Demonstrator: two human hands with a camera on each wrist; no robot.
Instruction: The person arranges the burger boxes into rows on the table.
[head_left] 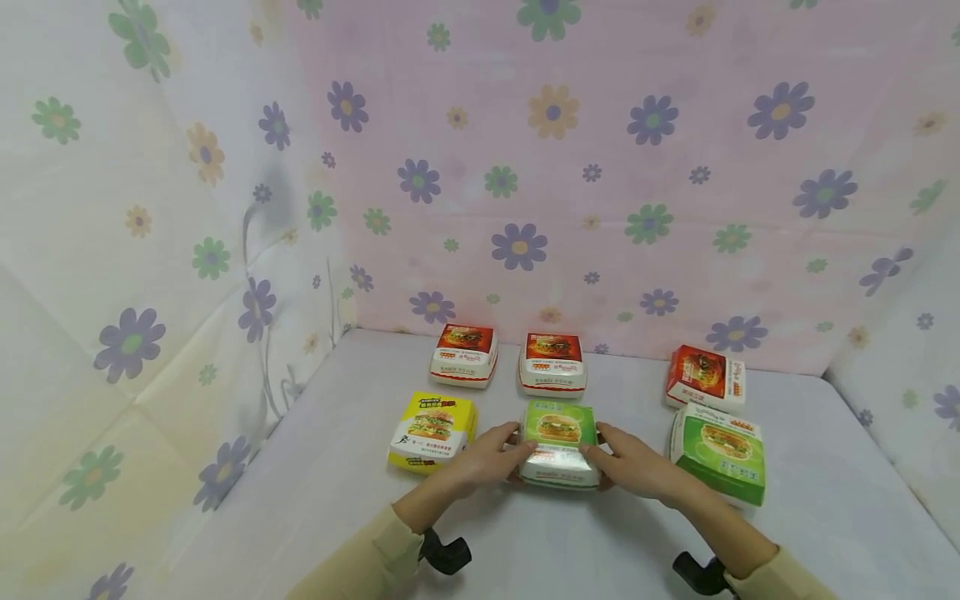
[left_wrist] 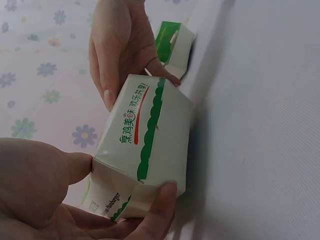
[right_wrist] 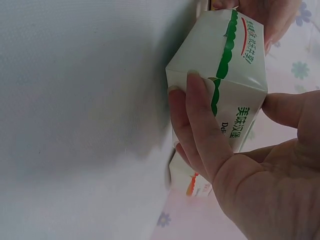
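Note:
A green and white hamburger box [head_left: 558,450] is at the middle of the table, between both hands. My left hand [head_left: 487,457] grips its left side, thumb near the top edge and fingers lower down. On its right side my right hand [head_left: 633,463] holds it the same way. In the left wrist view the box [left_wrist: 150,135] shows a white front with a green scalloped band. The right wrist view shows the fingers [right_wrist: 197,117] spread along the box's side. Whether its base touches the table cannot be told.
A yellow burger box [head_left: 432,429] lies just left of my left hand. Another green box [head_left: 720,454] is beyond my right forearm, with a red box [head_left: 705,379] behind it. Two more red and white boxes [head_left: 463,357] [head_left: 552,365] stand at the back, before a flowered cloth wall [head_left: 480,208].

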